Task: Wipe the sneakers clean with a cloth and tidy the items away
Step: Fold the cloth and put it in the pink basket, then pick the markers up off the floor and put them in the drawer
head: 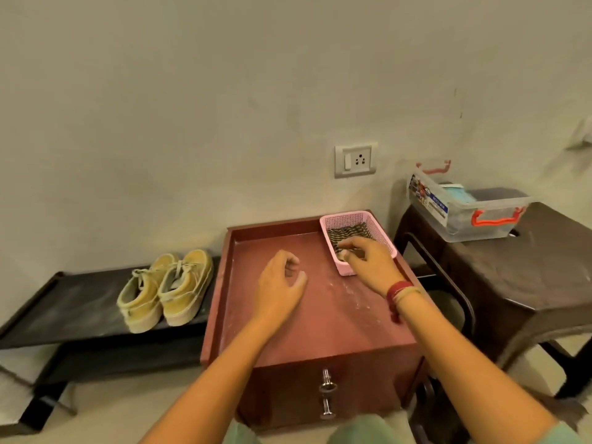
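Head view: sneakers (166, 290) on black bench (73, 302), clear box (461, 216) on brown stool (528, 277).

We are looking through one wide-angle camera worn on the head, facing forward and tilting down. Both forearms are showing at the bottom edge, so we are seeing the left hand (281, 283) and right hand (368, 262) from behind and above, at arm's reach. The cabinet (320, 325) under the hands is filling the lower middle. The wall (224, 91) beyond the hands is taking the upper half. Sneakers (166, 290) left of the left hand and a stool (528, 277) right of the right hand are sitting toward the sides.
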Motion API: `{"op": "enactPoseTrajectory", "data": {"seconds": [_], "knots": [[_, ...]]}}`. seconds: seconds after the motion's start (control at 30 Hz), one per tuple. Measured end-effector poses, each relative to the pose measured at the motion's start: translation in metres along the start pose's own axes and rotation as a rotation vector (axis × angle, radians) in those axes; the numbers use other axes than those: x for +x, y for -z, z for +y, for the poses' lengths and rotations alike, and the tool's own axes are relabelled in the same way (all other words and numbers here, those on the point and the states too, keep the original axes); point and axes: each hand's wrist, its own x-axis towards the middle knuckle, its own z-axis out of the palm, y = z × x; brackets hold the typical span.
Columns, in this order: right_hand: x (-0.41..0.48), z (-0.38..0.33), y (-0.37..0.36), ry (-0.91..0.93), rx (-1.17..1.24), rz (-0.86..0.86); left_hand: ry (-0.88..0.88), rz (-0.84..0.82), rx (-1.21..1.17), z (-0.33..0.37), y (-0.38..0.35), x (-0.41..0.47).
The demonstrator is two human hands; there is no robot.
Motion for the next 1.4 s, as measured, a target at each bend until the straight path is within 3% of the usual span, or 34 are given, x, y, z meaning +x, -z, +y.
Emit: {"op": "enactPoseTrajectory", "data": {"seconds": [0.23, 0.5, 0.57, 0.7, 0.87, 1.1, 1.4], "knots": [[-0.086, -0.066, -0.011, 0.095, 0.18, 0.102, 0.004, 0.076, 0.008, 0.025, 0.094, -0.091], [-0.124, -0.101, -0.034, 0.133, 0.22, 0.094, 0.11, 0.139, 0.138, 0.016, 0.154, -0.136], [-0.143, -0.127, -0.062, 0.174, 0.221, -0.002, 0.188, 0.241, 0.154, 0.001, 0.189, -0.166], [-0.149, -0.129, -0.08, 0.172, 0.26, 0.002, 0.262, 0.262, 0.138, -0.018, 0.195, -0.18], [-0.145, -0.145, -0.149, 0.233, 0.297, -0.135, 0.48, 0.394, 0.149, -0.08, 0.218, -0.211], [-0.142, -0.149, -0.268, 0.302, 0.284, -0.45, 0.872, 0.541, 0.202, -0.164, 0.227, -0.269], [-0.165, -0.112, -0.427, 0.3, 0.073, -0.758, 1.223, 0.648, 0.185, -0.288, 0.218, -0.336]]}}
